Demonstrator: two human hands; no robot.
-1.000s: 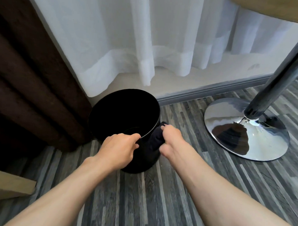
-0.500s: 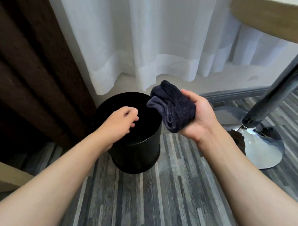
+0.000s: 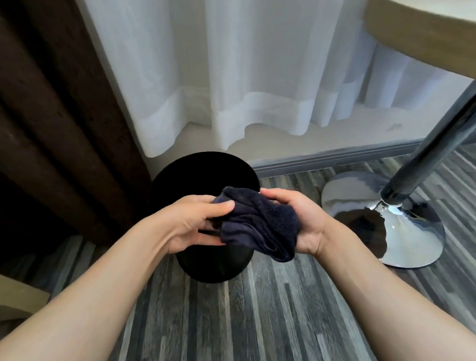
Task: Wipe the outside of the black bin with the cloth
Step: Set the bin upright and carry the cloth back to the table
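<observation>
Both hands meet above the bin and share one bunched dark cloth (image 3: 259, 225). The right hand (image 3: 301, 224) cups the cloth from the right, palm turned inward, fingers curled over its upper edge. The left hand (image 3: 194, 223) pinches the cloth's left end between thumb and fingers. Neither hand touches the bin; the cloth hangs clear of it.

The black bin (image 3: 214, 264) stands upright on the striped floor (image 3: 266, 318), directly below and slightly beyond the hands. Its long axis runs vertically, the open mouth upward, and the near wall shows beneath the cloth. Each hand sits about equally near the rim; the right hand carries the bulk of the cloth and appears better placed to bring it down onto the right-hand wall.

A dark curtain (image 3: 51, 112) hangs just beside the bin on the left, a white sheer curtain (image 3: 236, 71) behind it. The chrome base (image 3: 409, 231) of a pedestal stands near on the right, apart from the bin.
</observation>
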